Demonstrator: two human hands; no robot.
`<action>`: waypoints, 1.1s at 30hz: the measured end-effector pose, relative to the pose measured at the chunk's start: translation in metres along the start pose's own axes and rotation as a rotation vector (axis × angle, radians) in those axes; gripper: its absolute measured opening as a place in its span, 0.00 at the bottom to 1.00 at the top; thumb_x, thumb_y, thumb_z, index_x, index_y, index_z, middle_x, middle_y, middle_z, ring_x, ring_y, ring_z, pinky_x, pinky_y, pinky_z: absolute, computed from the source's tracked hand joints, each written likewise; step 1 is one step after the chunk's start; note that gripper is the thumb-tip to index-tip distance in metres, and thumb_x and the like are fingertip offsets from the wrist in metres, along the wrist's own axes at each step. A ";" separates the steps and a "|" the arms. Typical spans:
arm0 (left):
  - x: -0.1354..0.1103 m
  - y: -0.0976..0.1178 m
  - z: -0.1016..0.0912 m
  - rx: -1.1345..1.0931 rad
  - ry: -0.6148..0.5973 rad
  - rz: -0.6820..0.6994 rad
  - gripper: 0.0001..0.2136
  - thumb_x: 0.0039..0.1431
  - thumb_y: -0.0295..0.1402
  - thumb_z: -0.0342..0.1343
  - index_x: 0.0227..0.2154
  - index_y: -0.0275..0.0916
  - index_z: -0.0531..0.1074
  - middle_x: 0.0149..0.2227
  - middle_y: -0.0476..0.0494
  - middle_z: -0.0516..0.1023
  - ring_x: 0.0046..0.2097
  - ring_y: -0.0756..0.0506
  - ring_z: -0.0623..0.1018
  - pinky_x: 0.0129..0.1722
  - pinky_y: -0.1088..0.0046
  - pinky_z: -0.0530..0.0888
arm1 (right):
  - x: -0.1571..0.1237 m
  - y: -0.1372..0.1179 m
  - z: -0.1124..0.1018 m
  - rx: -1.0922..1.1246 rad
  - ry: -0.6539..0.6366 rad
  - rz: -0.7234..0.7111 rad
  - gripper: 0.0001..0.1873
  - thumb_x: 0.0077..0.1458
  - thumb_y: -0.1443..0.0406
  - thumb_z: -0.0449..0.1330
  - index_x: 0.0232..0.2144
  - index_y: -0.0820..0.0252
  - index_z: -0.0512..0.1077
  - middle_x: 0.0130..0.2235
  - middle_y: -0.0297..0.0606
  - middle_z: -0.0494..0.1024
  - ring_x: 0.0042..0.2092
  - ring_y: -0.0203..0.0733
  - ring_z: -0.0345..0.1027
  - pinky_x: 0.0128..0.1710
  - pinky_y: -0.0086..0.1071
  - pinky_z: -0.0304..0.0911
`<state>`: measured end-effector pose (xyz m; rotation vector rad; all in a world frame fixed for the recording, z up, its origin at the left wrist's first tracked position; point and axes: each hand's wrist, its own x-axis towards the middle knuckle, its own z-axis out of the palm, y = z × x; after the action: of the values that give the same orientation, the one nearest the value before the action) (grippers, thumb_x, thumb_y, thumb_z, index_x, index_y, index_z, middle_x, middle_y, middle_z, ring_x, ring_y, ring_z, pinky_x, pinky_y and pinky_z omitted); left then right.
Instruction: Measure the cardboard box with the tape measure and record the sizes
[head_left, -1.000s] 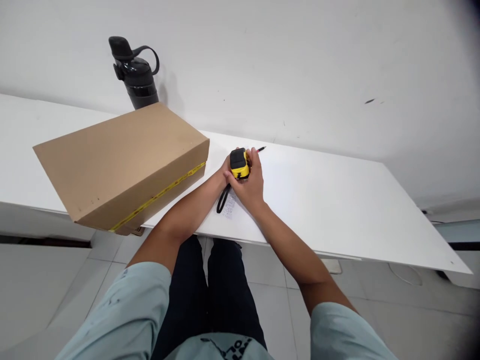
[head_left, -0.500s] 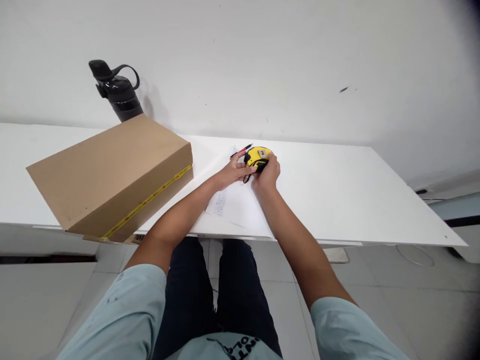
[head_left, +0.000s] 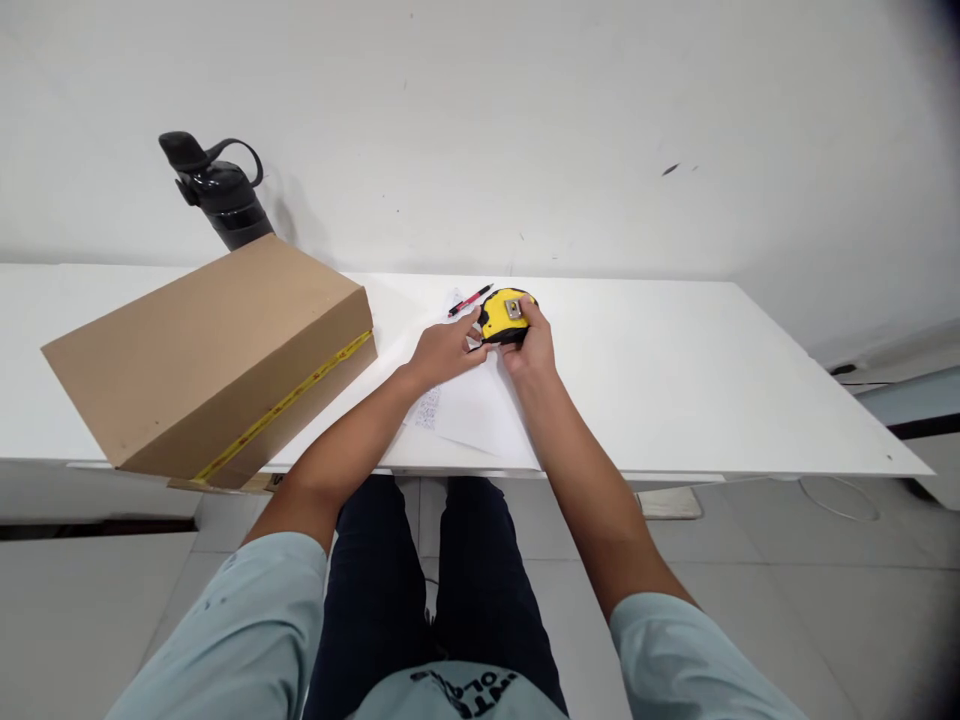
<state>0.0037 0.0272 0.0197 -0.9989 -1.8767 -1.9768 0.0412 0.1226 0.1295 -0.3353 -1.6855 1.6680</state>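
Note:
A yellow and black tape measure (head_left: 498, 317) is held between my hands above the white table, its metal belt clip facing up. My right hand (head_left: 534, 345) grips its right side, the thumb on top near the clip. The fingers of my left hand (head_left: 442, 352) are closed on its left end; what the fingertips pinch there is partly hidden. Just beyond my left fingers lies a red and black pen (head_left: 470, 300). Beneath my hands are white paper sheets (head_left: 480, 410), one with handwriting.
On the left stands a brown cardboard box (head_left: 217, 350) with yellow tape along its side, slightly over the front edge of the white table (head_left: 660, 380). Behind the box is a black bottle (head_left: 221, 195), close to the wall (head_left: 480, 130).
The tape measure has turned a little in my hands, its clip now facing more upward. My right thumb has shifted onto its top. The whole view has moved slightly.

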 end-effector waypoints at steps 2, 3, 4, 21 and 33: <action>0.002 0.003 0.005 0.124 0.075 0.038 0.25 0.64 0.33 0.60 0.64 0.41 0.73 0.48 0.45 0.87 0.46 0.41 0.85 0.48 0.65 0.76 | 0.002 -0.004 0.000 0.009 0.008 -0.040 0.10 0.57 0.63 0.68 0.40 0.59 0.75 0.37 0.33 0.82 0.38 0.37 0.79 0.41 0.32 0.79; 0.003 0.004 0.007 0.175 0.112 0.054 0.21 0.65 0.32 0.58 0.61 0.41 0.75 0.46 0.44 0.88 0.46 0.40 0.85 0.48 0.63 0.76 | 0.003 -0.007 0.000 0.012 0.004 -0.053 0.11 0.56 0.63 0.68 0.41 0.59 0.74 0.37 0.33 0.82 0.38 0.37 0.79 0.40 0.31 0.79; 0.004 0.006 0.009 0.211 0.145 0.069 0.19 0.65 0.30 0.57 0.58 0.41 0.77 0.44 0.43 0.88 0.45 0.39 0.85 0.49 0.62 0.75 | 0.004 -0.009 0.000 0.015 -0.005 -0.061 0.11 0.56 0.64 0.69 0.41 0.59 0.74 0.38 0.32 0.82 0.38 0.36 0.79 0.40 0.31 0.79; -0.015 0.043 -0.077 0.620 0.220 0.250 0.10 0.66 0.30 0.56 0.44 0.43 0.81 0.40 0.44 0.88 0.44 0.40 0.84 0.51 0.59 0.68 | -0.003 -0.028 0.015 0.394 -0.136 0.128 0.04 0.61 0.64 0.62 0.37 0.56 0.76 0.39 0.34 0.85 0.41 0.40 0.81 0.45 0.38 0.80; -0.046 0.051 -0.186 0.795 -0.153 0.269 0.12 0.71 0.43 0.57 0.47 0.43 0.80 0.34 0.43 0.84 0.40 0.41 0.83 0.45 0.65 0.72 | -0.036 -0.012 0.030 0.383 -0.387 0.295 0.07 0.62 0.62 0.64 0.42 0.57 0.78 0.42 0.37 0.86 0.45 0.43 0.81 0.49 0.42 0.81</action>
<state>0.0106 -0.1695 0.0426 -1.0694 -2.1691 -0.8770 0.0508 0.0749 0.1332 -0.0775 -1.5845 2.3491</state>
